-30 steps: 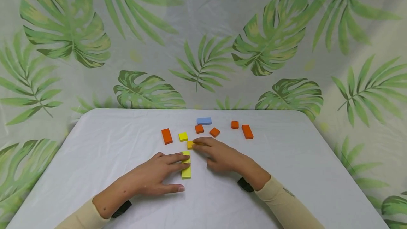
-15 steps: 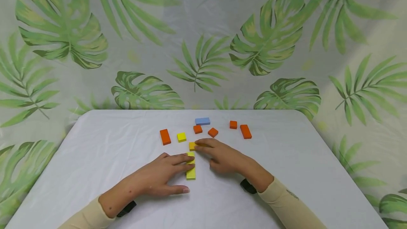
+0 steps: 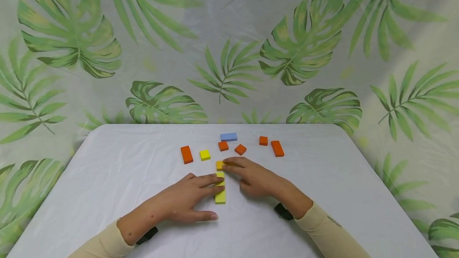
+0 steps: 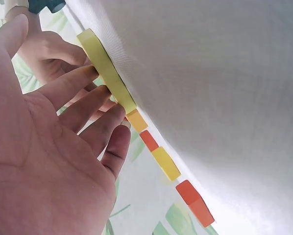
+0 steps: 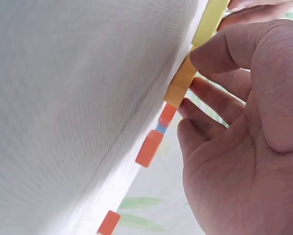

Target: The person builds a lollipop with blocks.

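A long light-yellow block (image 3: 220, 198) lies lengthwise before me on the table, also in the left wrist view as a yellow bar (image 4: 109, 76). My left hand (image 3: 186, 198) rests its extended fingertips on it, thumb held apart to the near side. Just beyond its far end, an amber block (image 3: 219, 165) lies crosswise, partly hidden under my right hand (image 3: 256, 176). The right index and middle fingers reach over that amber block (image 5: 182, 78) and touch it. In the head view the right thumb sits lower, away from the block.
Farther back lie a red block (image 3: 187, 155), a small yellow block (image 3: 204, 155), a blue block (image 3: 228, 137) and several small red-orange blocks (image 3: 240, 149). Another long red block (image 3: 277, 149) is at right. A leaf-patterned curtain (image 3: 229, 51) hangs behind the white-covered table (image 3: 143, 142).
The long yellow block and the amber block have slid a little to the right, with both hands moving along on them. The blocks behind stay where they were.
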`<state>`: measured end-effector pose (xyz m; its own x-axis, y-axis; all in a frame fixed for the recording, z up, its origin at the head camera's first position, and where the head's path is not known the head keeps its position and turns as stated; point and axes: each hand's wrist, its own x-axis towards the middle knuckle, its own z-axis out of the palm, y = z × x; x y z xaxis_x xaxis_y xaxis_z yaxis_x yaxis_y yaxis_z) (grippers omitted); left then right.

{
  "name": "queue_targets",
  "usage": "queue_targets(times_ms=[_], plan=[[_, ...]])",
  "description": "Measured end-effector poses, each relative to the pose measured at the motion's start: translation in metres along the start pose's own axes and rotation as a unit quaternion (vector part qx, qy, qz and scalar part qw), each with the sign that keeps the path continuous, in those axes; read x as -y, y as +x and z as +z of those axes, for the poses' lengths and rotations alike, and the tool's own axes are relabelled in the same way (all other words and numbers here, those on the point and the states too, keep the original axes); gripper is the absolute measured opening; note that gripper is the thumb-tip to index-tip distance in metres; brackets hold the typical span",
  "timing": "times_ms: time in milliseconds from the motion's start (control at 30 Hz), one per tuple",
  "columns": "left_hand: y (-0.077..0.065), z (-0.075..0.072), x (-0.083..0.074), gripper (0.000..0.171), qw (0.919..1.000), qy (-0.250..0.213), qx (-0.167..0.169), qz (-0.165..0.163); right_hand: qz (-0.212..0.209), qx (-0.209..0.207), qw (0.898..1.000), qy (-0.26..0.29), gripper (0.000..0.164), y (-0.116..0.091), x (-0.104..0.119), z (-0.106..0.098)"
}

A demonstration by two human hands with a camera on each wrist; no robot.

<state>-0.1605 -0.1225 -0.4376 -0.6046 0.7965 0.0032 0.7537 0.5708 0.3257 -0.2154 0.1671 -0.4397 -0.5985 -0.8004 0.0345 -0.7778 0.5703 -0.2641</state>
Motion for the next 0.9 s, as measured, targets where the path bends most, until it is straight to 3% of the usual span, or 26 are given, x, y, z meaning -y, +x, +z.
queue_targets(times_ms=[467,900], plan=[[0.006,0.000,-0.006,0.080,0.9999,0.002,0.014,0.007,-0.019,-0.014,1.000,0.005,0.070,-0.005,-0.005,0.002],[0.012,0.004,-0.010,0.080,0.9994,0.009,0.005,0.034,-0.031,-0.025,0.999,0.009,0.070,-0.011,-0.009,0.004]])
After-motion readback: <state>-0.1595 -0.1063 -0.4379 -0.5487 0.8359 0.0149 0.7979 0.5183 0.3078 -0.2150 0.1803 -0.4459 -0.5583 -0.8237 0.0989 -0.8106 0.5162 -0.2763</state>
